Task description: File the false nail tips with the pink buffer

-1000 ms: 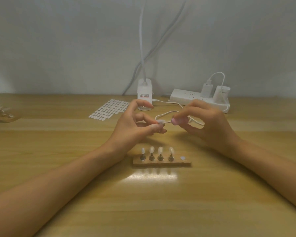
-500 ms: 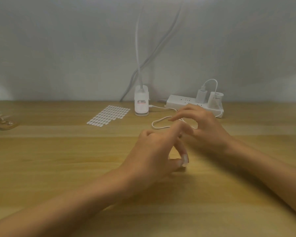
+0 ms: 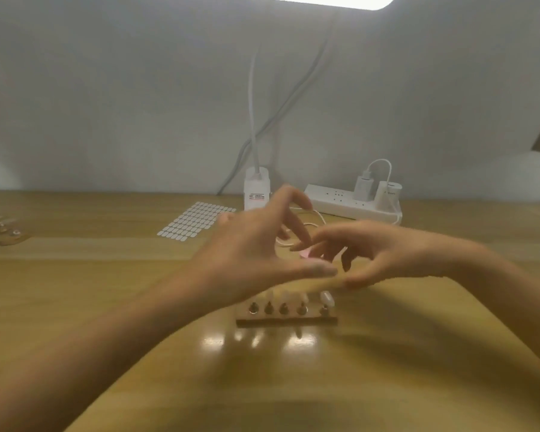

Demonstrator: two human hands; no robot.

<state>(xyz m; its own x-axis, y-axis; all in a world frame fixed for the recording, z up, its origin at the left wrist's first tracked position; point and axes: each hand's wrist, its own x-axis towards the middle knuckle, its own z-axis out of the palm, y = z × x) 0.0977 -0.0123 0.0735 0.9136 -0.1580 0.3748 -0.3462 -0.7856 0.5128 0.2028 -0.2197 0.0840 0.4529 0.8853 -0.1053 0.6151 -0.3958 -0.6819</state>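
Above the stand (image 3: 286, 321), in the only view, both hands meet over the wooden table (image 3: 106, 275). The left hand (image 3: 250, 254) has its thumb stretched out toward the right hand (image 3: 384, 254) and its other fingers arched apart; it grips nothing I can make out. The right hand's fingers curl loosely, and a sliver of the pink buffer (image 3: 306, 253) shows just beyond the thumbs, between the two hands; blur hides whether the right fingers pinch it or merely touch it. Five nail tips (image 3: 326, 298) stand on pegs along the stand, directly below the hands, the rightmost one clearest. I judge the buffer to be light, slightly springy foam with a gritty face, so it should grip well if pinched by its long edges near one end. The tips look thin, hard, slick and easily knocked off their pegs; each probably needs steadying at its base or peg while light strokes run along the free edge.
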